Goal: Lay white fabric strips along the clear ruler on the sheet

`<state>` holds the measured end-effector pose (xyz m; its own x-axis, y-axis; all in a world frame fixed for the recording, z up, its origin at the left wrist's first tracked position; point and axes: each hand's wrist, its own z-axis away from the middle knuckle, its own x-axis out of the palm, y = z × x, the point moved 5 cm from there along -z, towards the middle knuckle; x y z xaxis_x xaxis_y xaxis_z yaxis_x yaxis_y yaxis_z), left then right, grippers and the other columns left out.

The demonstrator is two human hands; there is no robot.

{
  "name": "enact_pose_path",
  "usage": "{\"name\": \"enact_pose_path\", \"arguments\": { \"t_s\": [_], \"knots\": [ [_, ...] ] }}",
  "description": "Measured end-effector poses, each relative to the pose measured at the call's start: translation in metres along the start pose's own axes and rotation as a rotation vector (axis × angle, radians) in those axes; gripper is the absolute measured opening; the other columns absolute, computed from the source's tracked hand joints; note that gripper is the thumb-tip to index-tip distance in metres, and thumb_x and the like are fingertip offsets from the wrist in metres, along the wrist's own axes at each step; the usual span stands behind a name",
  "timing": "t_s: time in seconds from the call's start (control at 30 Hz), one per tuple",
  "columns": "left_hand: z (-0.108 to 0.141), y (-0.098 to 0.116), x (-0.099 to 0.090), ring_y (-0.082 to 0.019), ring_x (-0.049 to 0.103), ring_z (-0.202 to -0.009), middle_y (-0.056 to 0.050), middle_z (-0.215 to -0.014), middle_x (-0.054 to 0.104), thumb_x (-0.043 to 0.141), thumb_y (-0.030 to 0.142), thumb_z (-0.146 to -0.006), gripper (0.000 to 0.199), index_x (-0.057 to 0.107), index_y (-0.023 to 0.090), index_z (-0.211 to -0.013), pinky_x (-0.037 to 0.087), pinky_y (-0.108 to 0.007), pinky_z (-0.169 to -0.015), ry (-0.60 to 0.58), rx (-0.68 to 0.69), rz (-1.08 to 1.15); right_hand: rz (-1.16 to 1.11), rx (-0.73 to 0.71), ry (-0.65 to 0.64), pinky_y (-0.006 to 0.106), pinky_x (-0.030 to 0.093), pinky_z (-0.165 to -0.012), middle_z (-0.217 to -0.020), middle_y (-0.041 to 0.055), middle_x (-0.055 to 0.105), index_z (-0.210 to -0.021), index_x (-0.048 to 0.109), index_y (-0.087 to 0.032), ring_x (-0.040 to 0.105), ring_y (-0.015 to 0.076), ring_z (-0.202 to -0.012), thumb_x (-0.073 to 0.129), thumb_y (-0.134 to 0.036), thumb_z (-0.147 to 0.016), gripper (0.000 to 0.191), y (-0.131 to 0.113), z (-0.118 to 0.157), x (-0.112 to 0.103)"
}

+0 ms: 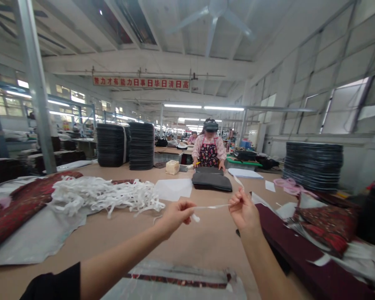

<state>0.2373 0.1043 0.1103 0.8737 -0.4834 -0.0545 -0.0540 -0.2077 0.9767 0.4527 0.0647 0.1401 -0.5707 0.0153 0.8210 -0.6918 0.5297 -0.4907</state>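
Observation:
A narrow white fabric strip (213,206) is stretched between my two hands above the brown table. My left hand (178,214) pinches one end, and a short piece hangs below its fingers. The closed fingers of my right hand (243,208) grip the other side, with a loose tail rising above them. To the left of my left hand lies a tangled heap of white strips (103,193). Beyond my hands sits a stack of dark fabric pieces (211,182). Close to my body, a white sheet with a patterned red edge (175,281) lies on the table.
Across the table (112,246) stands a person (208,146) in a patterned apron, hands at the dark pieces. Tall dark stacks (141,146) rise at the back left, another (312,166) at the right. Maroon cloth (287,241) and patterned scraps (328,221) cover the right side.

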Motion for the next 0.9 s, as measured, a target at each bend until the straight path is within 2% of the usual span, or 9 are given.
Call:
{"name": "enact_pose_path", "arguments": {
  "t_s": [0.1, 0.23, 0.3, 0.43, 0.53, 0.67, 0.73, 0.8, 0.9],
  "knots": [
    [0.019, 0.006, 0.004, -0.011, 0.048, -0.054, 0.0, -0.058, 0.059, 0.071, 0.035, -0.06, 0.023, 0.068, 0.014, -0.069, 0.037, -0.023, -0.054, -0.054, 0.054, -0.118, -0.001, -0.033, 0.063, 0.014, 0.043, -0.046, -0.052, -0.0093, 0.05, -0.075, 0.053, -0.018, 0.046, 0.0033, -0.044, 0.062, -0.016, -0.078, 0.009, -0.003, 0.002, -0.001],
    [0.044, 0.027, 0.006, -0.016, 0.052, -0.077, -0.002, -0.074, 0.064, 0.07, 0.03, -0.063, 0.014, 0.071, 0.017, -0.07, 0.039, -0.024, -0.071, -0.017, 0.164, -0.206, 0.024, -0.046, 0.145, 0.021, 0.051, -0.058, -0.057, -0.0071, 0.056, -0.072, 0.053, -0.018, 0.054, 0.0055, -0.05, 0.06, -0.014, -0.079, 0.011, -0.008, 0.001, -0.007],
    [0.051, 0.034, 0.009, -0.016, 0.053, -0.073, -0.002, -0.071, 0.063, 0.067, 0.033, -0.066, 0.019, 0.071, 0.017, -0.077, 0.04, -0.025, -0.069, -0.015, 0.176, -0.211, 0.032, -0.046, 0.155, 0.022, 0.052, -0.059, -0.056, -0.0076, 0.055, -0.072, 0.053, -0.018, 0.054, 0.0056, -0.049, 0.061, -0.014, -0.079, 0.012, -0.009, 0.0, -0.008],
    [0.06, 0.038, 0.01, -0.009, 0.046, -0.048, 0.002, -0.057, 0.055, 0.062, 0.042, -0.072, 0.035, 0.069, 0.014, -0.091, 0.039, -0.023, -0.051, -0.013, 0.163, -0.094, 0.022, -0.032, 0.137, 0.018, 0.049, -0.052, -0.054, -0.0081, 0.052, -0.075, 0.056, -0.017, 0.05, 0.0041, -0.045, 0.058, -0.011, -0.08, 0.008, -0.01, 0.004, -0.003],
    [0.067, 0.043, 0.007, -0.007, 0.046, -0.048, 0.0, -0.063, 0.058, 0.069, 0.039, -0.069, 0.033, 0.069, 0.015, -0.091, 0.037, -0.02, -0.049, 0.046, 0.169, 0.069, 0.002, -0.011, 0.106, 0.014, 0.045, -0.047, -0.053, -0.0074, 0.051, -0.077, 0.059, -0.016, 0.047, 0.0033, -0.043, 0.054, -0.01, -0.081, 0.008, -0.009, 0.007, 0.003],
    [0.078, 0.056, 0.002, -0.008, 0.051, -0.058, -0.003, -0.073, 0.064, 0.071, 0.038, -0.067, 0.028, 0.071, 0.016, -0.085, 0.041, -0.019, -0.056, 0.094, 0.146, 0.173, -0.013, 0.005, 0.08, 0.014, 0.044, -0.046, -0.054, -0.0066, 0.052, -0.079, 0.06, -0.014, 0.046, 0.003, -0.042, 0.053, -0.011, -0.081, 0.009, -0.007, 0.011, 0.007],
    [0.081, 0.064, -0.001, -0.01, 0.054, -0.062, -0.003, -0.074, 0.064, 0.065, 0.041, -0.073, 0.027, 0.071, 0.016, -0.082, 0.043, -0.021, -0.061, 0.097, 0.187, 0.077, -0.015, 0.003, 0.07, 0.015, 0.044, -0.046, -0.055, -0.006, 0.053, -0.082, 0.061, -0.014, 0.047, 0.0035, -0.043, 0.052, -0.012, -0.081, 0.01, -0.007, 0.012, 0.009],
    [0.083, 0.073, -0.008, -0.012, 0.055, -0.064, -0.003, -0.074, 0.064, 0.061, 0.037, -0.077, 0.024, 0.069, 0.016, -0.086, 0.044, -0.023, -0.063, 0.156, 0.289, -0.155, -0.016, -0.003, 0.059, 0.015, 0.045, -0.047, -0.056, -0.0054, 0.054, -0.085, 0.062, -0.014, 0.049, 0.0041, -0.044, 0.052, -0.012, -0.082, 0.011, -0.009, 0.014, 0.011],
    [0.09, 0.086, -0.017, -0.015, 0.058, -0.072, -0.004, -0.083, 0.065, 0.057, 0.024, -0.08, 0.021, 0.064, 0.018, -0.1, 0.045, -0.026, -0.068, 0.28, 0.571, -0.615, -0.024, -0.012, 0.054, 0.015, 0.047, -0.049, -0.055, -0.0058, 0.055, -0.085, 0.062, -0.014, 0.051, 0.0044, -0.046, 0.053, -0.012, -0.081, 0.01, -0.01, 0.016, 0.011]
  ]
}}
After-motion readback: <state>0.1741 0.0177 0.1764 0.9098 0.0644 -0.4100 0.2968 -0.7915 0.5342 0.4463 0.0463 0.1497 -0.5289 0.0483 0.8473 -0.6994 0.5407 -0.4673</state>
